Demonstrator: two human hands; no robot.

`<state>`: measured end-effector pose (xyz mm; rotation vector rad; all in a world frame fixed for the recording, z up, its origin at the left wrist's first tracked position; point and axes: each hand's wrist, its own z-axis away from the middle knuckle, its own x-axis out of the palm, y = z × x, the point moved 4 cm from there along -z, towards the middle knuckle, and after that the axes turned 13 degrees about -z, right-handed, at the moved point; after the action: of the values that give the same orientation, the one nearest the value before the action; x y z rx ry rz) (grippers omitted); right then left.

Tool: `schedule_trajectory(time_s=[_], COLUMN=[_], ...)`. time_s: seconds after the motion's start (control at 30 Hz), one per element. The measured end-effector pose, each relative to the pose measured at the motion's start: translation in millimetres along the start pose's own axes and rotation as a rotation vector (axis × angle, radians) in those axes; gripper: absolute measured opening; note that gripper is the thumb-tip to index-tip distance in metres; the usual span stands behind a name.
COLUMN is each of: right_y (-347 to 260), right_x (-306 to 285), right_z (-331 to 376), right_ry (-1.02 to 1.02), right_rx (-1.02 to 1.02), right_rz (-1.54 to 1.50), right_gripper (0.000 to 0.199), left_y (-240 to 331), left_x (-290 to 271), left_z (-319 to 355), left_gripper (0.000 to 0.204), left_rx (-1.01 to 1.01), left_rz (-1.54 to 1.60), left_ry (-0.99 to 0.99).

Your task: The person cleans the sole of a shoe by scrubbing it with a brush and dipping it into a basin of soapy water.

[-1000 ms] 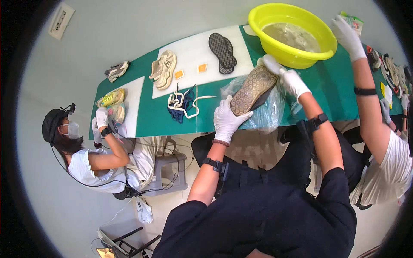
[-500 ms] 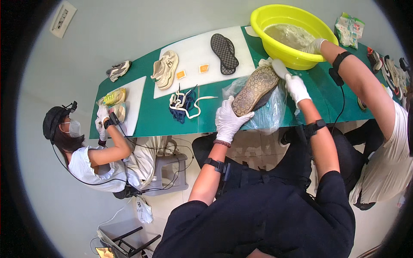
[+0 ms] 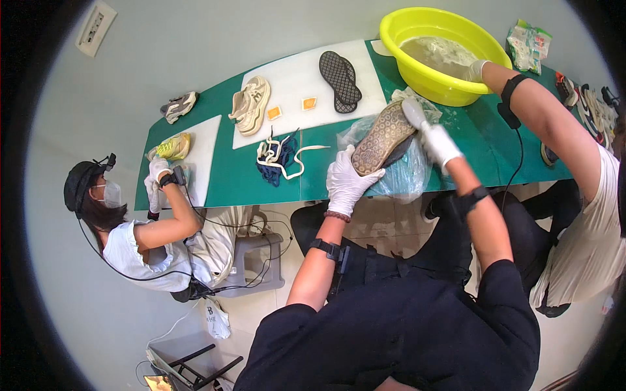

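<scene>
1. Shoe [image 3: 383, 139]: right of upper centre, sole up, long axis running lower left to upper right.
2. Left hand [image 3: 349, 179]: grasping its lower-left end.
3. Right hand [image 3: 441, 144]: clasping a white brush [image 3: 413, 113], nearer the upper-right end.

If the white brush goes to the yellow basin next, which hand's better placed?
Right, I'd judge: the right hand holds the white brush and is nearer the yellow basin. The left hand is occupied, gripping the near end of the upturned shoe.
</scene>
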<state>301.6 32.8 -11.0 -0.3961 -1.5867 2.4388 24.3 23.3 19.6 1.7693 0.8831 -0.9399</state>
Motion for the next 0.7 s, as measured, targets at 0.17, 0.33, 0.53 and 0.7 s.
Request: schedule_trajectory(time_s=[0.17, 0.33, 0.53, 0.7], right_y=[-3.3, -4.8, 22.8, 38.5], right_x=[64.0, 31.6, -23.6, -28.5], right_z=[73.4, 82.3, 76.0, 74.9], right_ry=[-0.218, -0.272, -0.169, -0.407], right_rx=[0.043, 0.085, 0.094, -0.012], right_rz=[0.123, -0.215, -0.666, -0.730], right_gripper=[0.052, 0.045, 0.044, 0.034], left_y=[-7.5, -2.7, 0.7, -2.0], left_x=[1.5, 3.1, 2.6, 3.3], left_z=[2.8, -0.7, 1.3, 0.3], left_gripper=[0.095, 0.098, 0.099, 0.099], left_rx=[0.010, 0.013, 0.012, -0.009], left_rz=[-0.002, -0.006, -0.039, -0.064], left_ry=[0.011, 0.015, 0.024, 0.035])
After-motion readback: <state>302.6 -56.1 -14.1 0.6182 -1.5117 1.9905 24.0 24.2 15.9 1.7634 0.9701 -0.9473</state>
